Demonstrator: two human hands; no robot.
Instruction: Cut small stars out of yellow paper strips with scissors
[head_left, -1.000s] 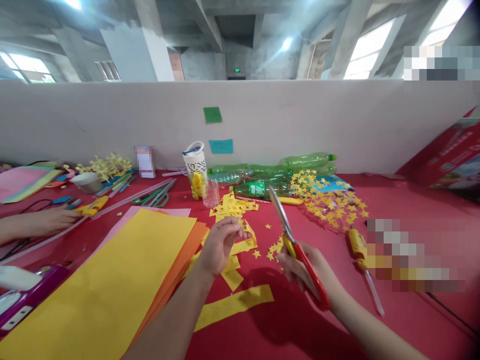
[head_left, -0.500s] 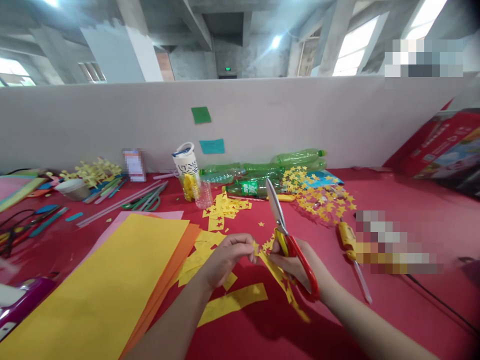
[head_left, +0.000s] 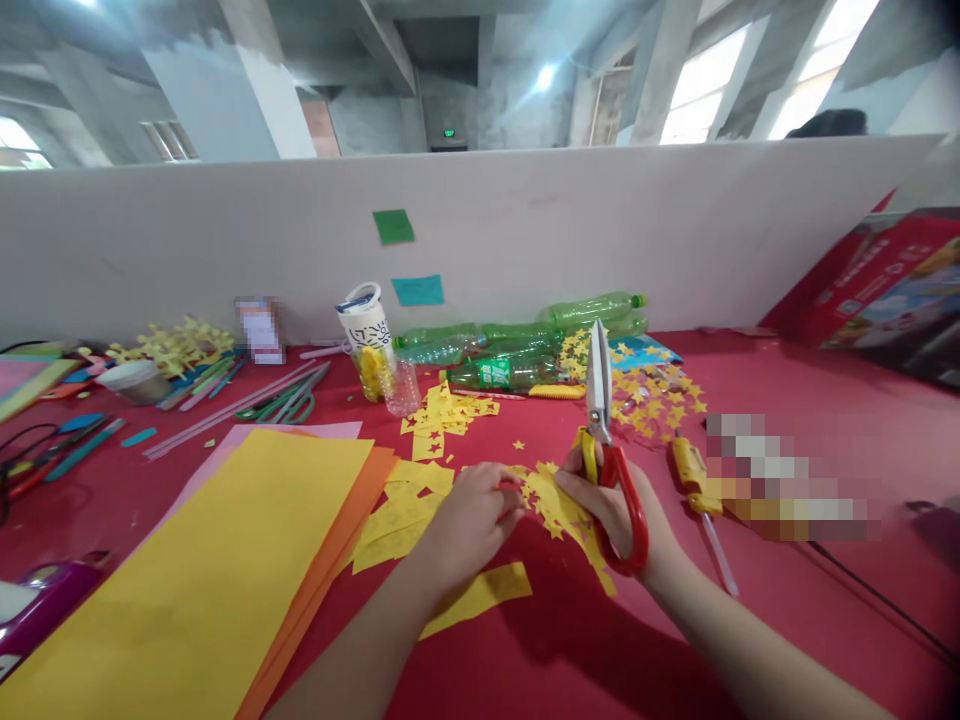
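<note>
Red-handled scissors point(head_left: 616, 470) point upward in my right hand point(head_left: 626, 510), blades closed. The same hand pinches a yellow paper strip point(head_left: 577, 515) that hangs down toward the table. My left hand point(head_left: 480, 515) is just left of it, its fingers curled; whether they hold anything is too small to tell. Between the hands lie small yellow paper stars point(head_left: 546, 500). A yellow strip point(head_left: 491, 600) lies below my left hand, and more cut yellow pieces point(head_left: 394, 515) lie to its left. Cut strips with star-shaped holes point(head_left: 439, 420) are farther back.
Yellow sheets point(head_left: 247, 540) are stacked over orange ones at the left. Green bottles point(head_left: 517, 350), a white cup point(head_left: 364, 325) and a star pile point(head_left: 660, 395) stand or lie at the back. A yellow glue gun point(head_left: 694, 475) is at the right, near a blurred object with a cable.
The scissors have turned upright and moved right with my right hand. My left hand has drawn away from the yellow strip. The view has shifted slightly.
</note>
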